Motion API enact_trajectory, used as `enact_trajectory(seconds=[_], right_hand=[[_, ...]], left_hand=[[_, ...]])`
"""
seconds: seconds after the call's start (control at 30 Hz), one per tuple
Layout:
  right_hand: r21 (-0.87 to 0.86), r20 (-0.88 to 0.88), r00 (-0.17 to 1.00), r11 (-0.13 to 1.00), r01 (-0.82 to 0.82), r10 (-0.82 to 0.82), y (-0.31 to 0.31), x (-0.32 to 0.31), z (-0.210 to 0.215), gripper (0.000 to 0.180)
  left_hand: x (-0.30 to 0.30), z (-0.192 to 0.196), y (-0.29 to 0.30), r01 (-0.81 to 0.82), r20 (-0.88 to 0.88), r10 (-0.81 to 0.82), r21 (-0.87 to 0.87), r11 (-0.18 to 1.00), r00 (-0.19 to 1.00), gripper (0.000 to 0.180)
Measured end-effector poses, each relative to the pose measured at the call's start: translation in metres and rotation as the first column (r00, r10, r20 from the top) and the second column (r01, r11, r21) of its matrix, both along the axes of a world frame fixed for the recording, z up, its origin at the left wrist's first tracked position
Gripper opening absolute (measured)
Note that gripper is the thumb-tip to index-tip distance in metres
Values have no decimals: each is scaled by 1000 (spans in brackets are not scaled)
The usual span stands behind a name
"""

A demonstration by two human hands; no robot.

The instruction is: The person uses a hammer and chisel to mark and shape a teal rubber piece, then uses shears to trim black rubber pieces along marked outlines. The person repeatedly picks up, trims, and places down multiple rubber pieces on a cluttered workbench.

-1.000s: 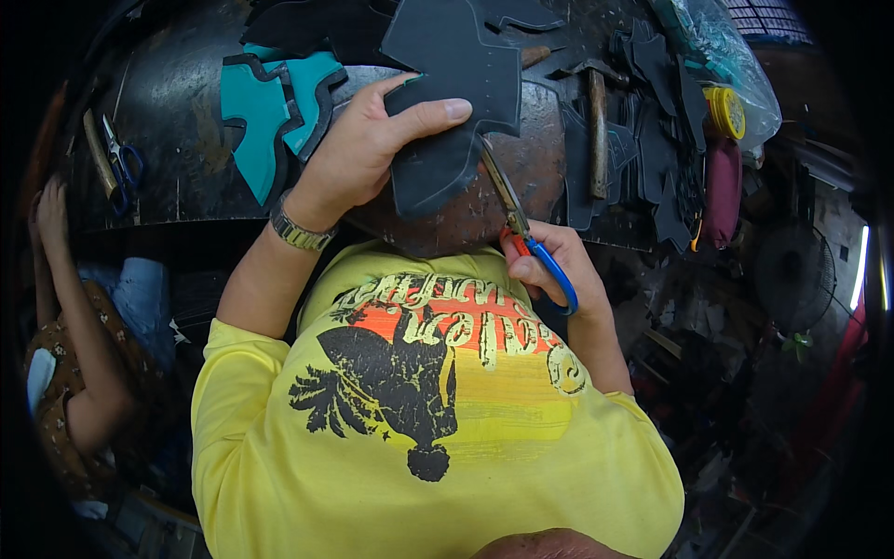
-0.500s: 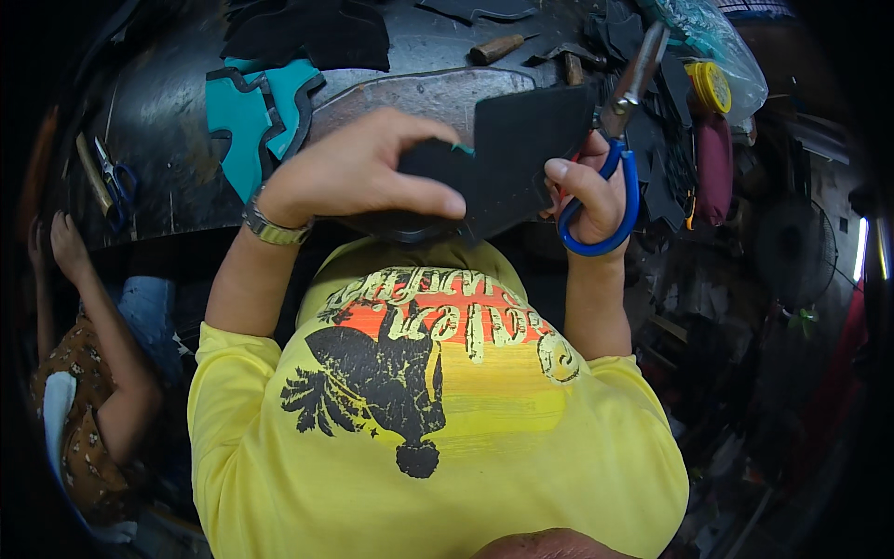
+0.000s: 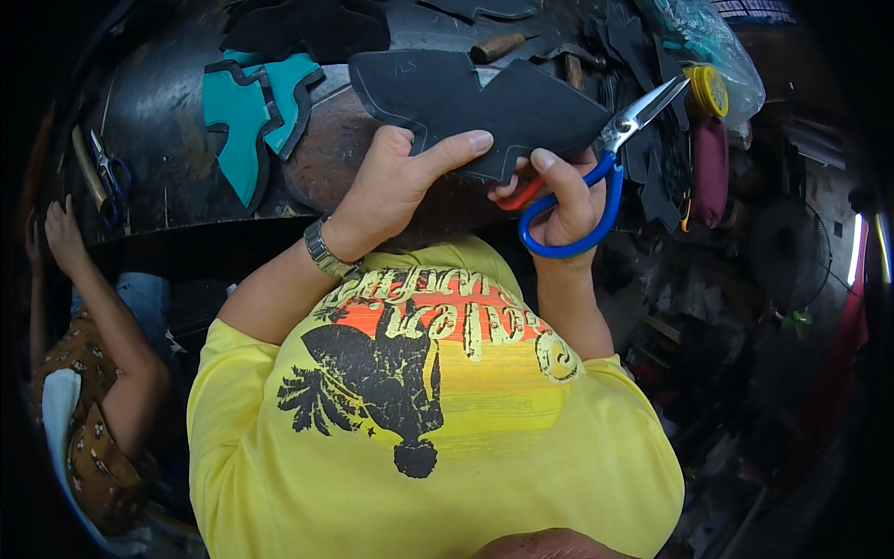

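Note:
A flat black cut sheet piece (image 3: 466,102), with a notch in its far edge and pale lines along its border, is held up over the near table edge. My left hand (image 3: 396,182) grips its near edge, thumb on top and the other fingers hidden beneath. Scissors (image 3: 622,129) with blue-covered handles are in my right hand (image 3: 563,200), their blades slightly apart and pointing away to the right. A red part shows among the right fingers. These fingers are also close to the piece's near right edge; whether they pinch it I cannot tell.
Teal pieces with black edges (image 3: 233,116) lie left on the dark table. Beyond are a wooden-handled awl (image 3: 496,48) and a hammer (image 3: 575,70). Black pieces, a yellow roll (image 3: 708,90) and a clear plastic bag (image 3: 736,56) crowd the right. Another person's hand (image 3: 65,238) is far left.
The black piece has been turned and spread out, its notch now at the far edge. My left hand moved right and its grip changed. The scissors swung right and their blades parted.

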State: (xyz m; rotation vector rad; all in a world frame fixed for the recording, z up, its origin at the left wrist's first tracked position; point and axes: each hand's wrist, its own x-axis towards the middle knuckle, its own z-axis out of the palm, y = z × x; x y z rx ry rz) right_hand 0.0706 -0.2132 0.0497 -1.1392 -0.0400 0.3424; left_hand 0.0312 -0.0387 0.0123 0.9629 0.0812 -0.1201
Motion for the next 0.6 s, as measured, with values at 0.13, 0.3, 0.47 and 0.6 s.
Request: enact_trajectory(seconds=[0.13, 0.3, 0.47, 0.6], right_hand=[[-75, 25, 983, 981, -181, 183, -26, -3, 5, 15], [-428, -160, 783, 673, -603, 601, -62, -10, 10, 49], [-447, -252, 718, 580, -681, 649, -65, -14, -1, 41], [-408, -221, 746, 635, -656, 629, -62, -15, 0, 42]], left_hand=[[4, 10, 21, -87, 8, 87, 54, 995, 996, 16], [2, 3, 44, -177, 96, 166, 114, 978, 981, 15], [-5, -6, 40, -182, 154, 138, 331, 926, 978, 21], [-6, -4, 35, -123, 99, 103, 227, 966, 990, 27]])
